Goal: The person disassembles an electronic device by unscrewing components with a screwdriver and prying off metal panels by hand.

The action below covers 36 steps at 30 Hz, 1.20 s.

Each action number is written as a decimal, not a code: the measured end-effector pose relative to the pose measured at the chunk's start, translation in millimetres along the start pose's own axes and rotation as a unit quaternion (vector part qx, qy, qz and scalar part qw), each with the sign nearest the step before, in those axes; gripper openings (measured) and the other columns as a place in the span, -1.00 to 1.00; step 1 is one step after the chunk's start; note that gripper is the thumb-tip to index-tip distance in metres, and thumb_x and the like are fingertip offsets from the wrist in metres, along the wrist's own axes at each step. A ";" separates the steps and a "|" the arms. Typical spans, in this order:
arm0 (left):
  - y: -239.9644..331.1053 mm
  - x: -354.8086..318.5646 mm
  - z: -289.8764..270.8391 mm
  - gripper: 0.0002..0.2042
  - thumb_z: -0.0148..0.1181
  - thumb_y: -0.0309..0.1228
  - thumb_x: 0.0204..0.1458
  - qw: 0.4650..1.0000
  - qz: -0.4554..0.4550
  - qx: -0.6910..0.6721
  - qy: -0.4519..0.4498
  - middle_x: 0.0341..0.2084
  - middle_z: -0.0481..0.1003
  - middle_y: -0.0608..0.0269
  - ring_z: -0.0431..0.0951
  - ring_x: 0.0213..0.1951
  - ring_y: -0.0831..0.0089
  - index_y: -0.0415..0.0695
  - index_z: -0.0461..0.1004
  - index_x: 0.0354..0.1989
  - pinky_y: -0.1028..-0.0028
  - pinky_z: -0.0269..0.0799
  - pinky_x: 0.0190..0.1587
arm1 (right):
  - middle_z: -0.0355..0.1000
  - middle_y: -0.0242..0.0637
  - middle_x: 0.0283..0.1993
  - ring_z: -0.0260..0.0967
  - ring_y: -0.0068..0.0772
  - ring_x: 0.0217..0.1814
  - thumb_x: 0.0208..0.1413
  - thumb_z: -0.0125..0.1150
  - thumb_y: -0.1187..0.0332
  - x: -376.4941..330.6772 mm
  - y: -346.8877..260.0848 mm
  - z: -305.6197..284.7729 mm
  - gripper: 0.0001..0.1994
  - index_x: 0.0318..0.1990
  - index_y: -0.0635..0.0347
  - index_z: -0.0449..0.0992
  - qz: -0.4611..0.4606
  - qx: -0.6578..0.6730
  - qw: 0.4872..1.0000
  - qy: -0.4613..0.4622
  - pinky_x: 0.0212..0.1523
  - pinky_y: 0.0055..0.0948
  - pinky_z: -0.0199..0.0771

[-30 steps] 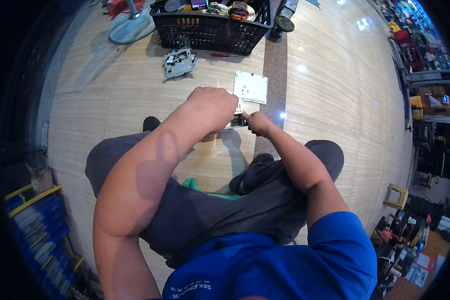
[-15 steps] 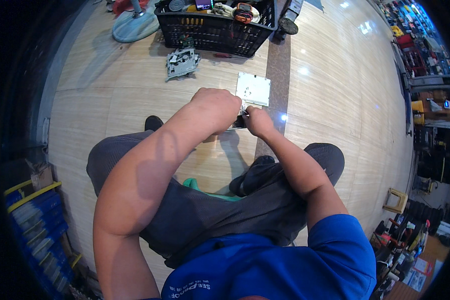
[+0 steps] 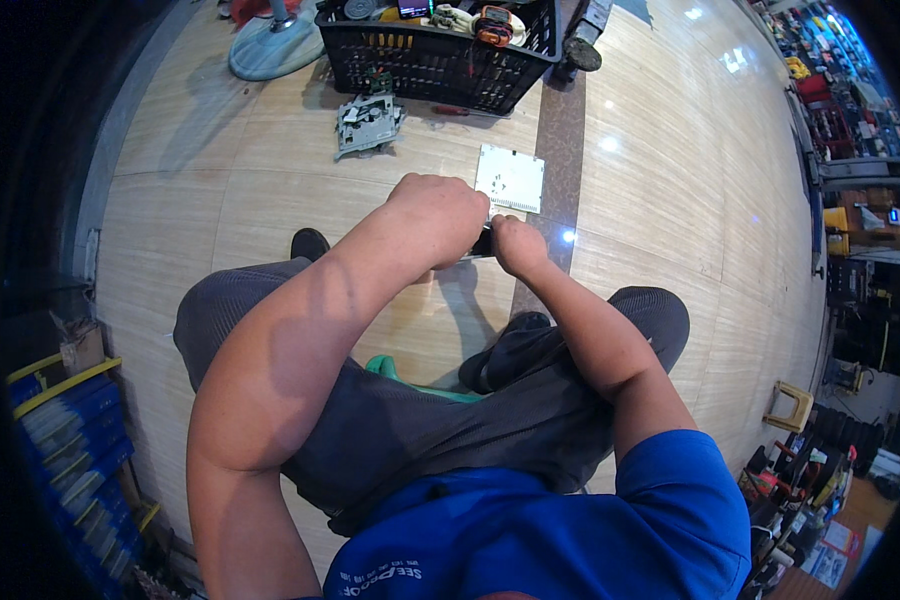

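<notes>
My left hand [image 3: 442,222] is closed over a dark part with a pale metal edge [image 3: 482,245], mostly hidden behind the fingers. My right hand [image 3: 519,246] grips at the part's right side, its fingertips close to the left ones. Something small and pale shows between the two hands, too small to name. Just beyond them a flat white metal cover [image 3: 511,178], with slots along its near edge, lies on the floor. Farther left on the tiles rests a grey metal bracket-like assembly [image 3: 368,127].
A black plastic crate [image 3: 440,65] filled with tools and an orange multimeter [image 3: 494,27] stands ahead. A red-handled tool [image 3: 450,111] lies before it. Left of the crate is a round stand base [image 3: 275,48]. Blue drawers [image 3: 75,450] stand at left, a small yellow stool [image 3: 789,404] at right.
Both hands stay at nearly the same spot, with only small shifts of the fingers around the dark part. The whole view has moved slightly.
</notes>
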<state>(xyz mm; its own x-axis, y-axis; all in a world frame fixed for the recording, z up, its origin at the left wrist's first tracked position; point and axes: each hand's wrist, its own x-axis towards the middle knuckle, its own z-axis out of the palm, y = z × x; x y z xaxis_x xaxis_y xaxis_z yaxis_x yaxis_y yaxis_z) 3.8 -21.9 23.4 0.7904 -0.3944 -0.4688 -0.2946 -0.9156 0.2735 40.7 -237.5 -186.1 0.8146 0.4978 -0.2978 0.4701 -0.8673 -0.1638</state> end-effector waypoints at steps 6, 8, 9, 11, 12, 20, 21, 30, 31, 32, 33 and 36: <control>0.8 -0.4 1.8 -0.76 0.27 -0.29 0.17 1.000 -0.004 -0.004 0.012 -0.19 0.63 0.01 0.64 -0.07 0.06 -0.13 0.55 -0.07 0.14 0.55 -0.03 | 0.57 0.18 -0.18 0.59 0.19 -0.11 0.19 0.02 0.41 7.1 3.9 12.5 -0.81 -0.21 0.34 0.52 0.093 0.065 0.994 -0.006 -0.12 0.05 0.61; 1.1 -0.5 2.2 -0.76 0.28 -0.29 0.16 1.000 -0.003 -0.004 0.013 -0.19 0.63 0.01 0.64 -0.07 0.06 -0.13 0.55 -0.08 0.14 0.55 -0.03 | 0.57 0.23 -0.20 0.56 0.25 -0.11 0.21 0.08 0.34 8.8 6.9 18.4 -0.78 -0.23 0.35 0.54 0.107 0.098 0.989 0.007 -0.07 0.10 0.56; 1.1 -0.6 2.2 -0.76 0.28 -0.30 0.16 1.000 -0.003 -0.003 0.012 -0.19 0.63 0.01 0.64 -0.07 0.06 -0.14 0.56 -0.08 0.14 0.55 -0.03 | 0.56 0.25 -0.21 0.55 0.28 -0.11 0.22 0.11 0.31 9.5 8.4 21.0 -0.76 -0.24 0.36 0.55 0.117 0.113 0.987 0.013 -0.05 0.12 0.53; 0.9 -0.8 2.1 -0.76 0.29 -0.30 0.15 1.000 0.001 0.004 0.007 -0.19 0.63 0.01 0.64 -0.07 0.06 -0.14 0.56 -0.08 0.14 0.55 -0.03 | 0.57 0.24 -0.21 0.55 0.27 -0.10 0.21 0.16 0.28 11.1 11.0 24.6 -0.74 -0.27 0.36 0.57 0.115 0.122 0.986 0.011 -0.04 0.11 0.53; 1.2 -0.5 2.0 -0.76 0.29 -0.30 0.15 1.000 -0.001 0.002 0.008 -0.19 0.63 0.01 0.64 -0.07 0.06 -0.14 0.56 -0.08 0.14 0.55 -0.03 | 0.57 0.23 -0.22 0.55 0.26 -0.09 0.20 0.19 0.27 11.5 12.0 25.4 -0.73 -0.28 0.37 0.58 0.122 0.123 0.985 0.008 -0.04 0.10 0.53; 2.1 -1.0 0.9 -0.73 0.28 -0.28 0.16 1.000 -0.010 -0.002 0.005 -0.19 0.63 0.00 0.64 -0.07 0.04 -0.15 0.55 -0.05 0.13 0.55 -0.03 | 0.55 0.23 -0.16 0.53 0.26 -0.04 0.17 0.23 0.35 5.8 12.6 -18.4 -0.77 -0.16 0.37 0.60 0.080 0.162 0.981 0.066 -0.01 0.03 0.54; 1.5 -1.8 -0.6 -0.73 0.28 -0.28 0.16 1.000 -0.011 -0.004 0.010 -0.19 0.62 0.00 0.63 -0.06 0.04 -0.15 0.54 -0.05 0.12 0.55 -0.02 | 0.53 0.23 -0.14 0.52 0.26 -0.04 0.17 0.21 0.37 2.4 10.4 -31.5 -0.77 -0.14 0.38 0.59 0.047 0.158 0.982 0.091 -0.01 0.02 0.54; -12.0 -7.6 -10.5 -0.66 0.27 -0.26 0.18 0.998 -0.031 -0.024 0.051 -0.11 0.60 -0.05 0.59 0.01 0.00 -0.15 0.50 0.05 0.10 0.52 0.05 | 0.55 0.09 -0.09 0.51 0.20 -0.01 0.23 0.21 0.38 -54.3 8.5 -123.8 -0.65 0.17 0.11 0.55 -0.002 0.092 0.996 0.005 0.01 -0.05 0.51; -9.4 -9.7 -5.9 -0.79 0.16 -0.42 0.18 0.995 -0.028 -0.006 0.097 -0.14 0.65 0.05 0.65 -0.03 0.12 -0.09 0.61 -0.06 0.18 0.57 0.01 | 0.55 0.09 -0.07 0.51 0.18 -0.04 0.20 0.18 0.46 -54.8 10.7 -123.5 -0.65 0.15 0.15 0.57 -0.007 0.075 0.997 0.026 0.01 -0.07 0.52; -7.0 -8.0 -3.8 -0.79 0.17 -0.43 0.16 0.997 -0.027 -0.007 0.077 -0.14 0.66 0.05 0.65 -0.03 0.11 -0.10 0.61 -0.05 0.19 0.57 0.00 | 0.54 0.09 -0.07 0.51 0.17 -0.04 0.20 0.16 0.49 -56.0 11.3 -121.1 -0.65 0.15 0.17 0.57 -0.012 0.074 0.997 0.030 0.02 -0.07 0.52; -5.5 -5.2 -2.6 -0.78 0.19 -0.45 0.15 0.998 -0.027 -0.007 0.058 -0.14 0.66 0.06 0.66 -0.03 0.11 -0.10 0.62 -0.05 0.19 0.58 -0.01 | 0.54 0.09 -0.06 0.51 0.17 -0.05 0.19 0.13 0.52 -56.1 12.1 -118.4 -0.64 0.15 0.18 0.56 -0.015 0.074 0.996 0.037 0.02 -0.08 0.52; 1.5 4.3 3.5 -0.77 0.20 -0.49 0.10 0.999 -0.032 -0.002 0.016 -0.14 0.67 0.07 0.67 -0.05 0.12 -0.11 0.64 -0.08 0.21 0.60 -0.03 | 0.52 0.15 -0.03 0.51 0.18 -0.02 0.16 0.04 0.60 -56.9 12.0 -110.5 -0.63 0.11 0.22 0.57 -0.039 0.076 0.996 0.019 0.03 -0.05 0.52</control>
<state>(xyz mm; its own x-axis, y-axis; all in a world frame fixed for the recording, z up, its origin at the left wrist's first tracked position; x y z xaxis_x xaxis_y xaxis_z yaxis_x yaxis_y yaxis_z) 4.9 -25.2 18.9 0.8244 -0.3315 -0.4588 -0.2400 -0.9388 0.2472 37.6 -275.6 -67.2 0.7915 0.5608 -0.2430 0.4774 -0.8156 -0.3271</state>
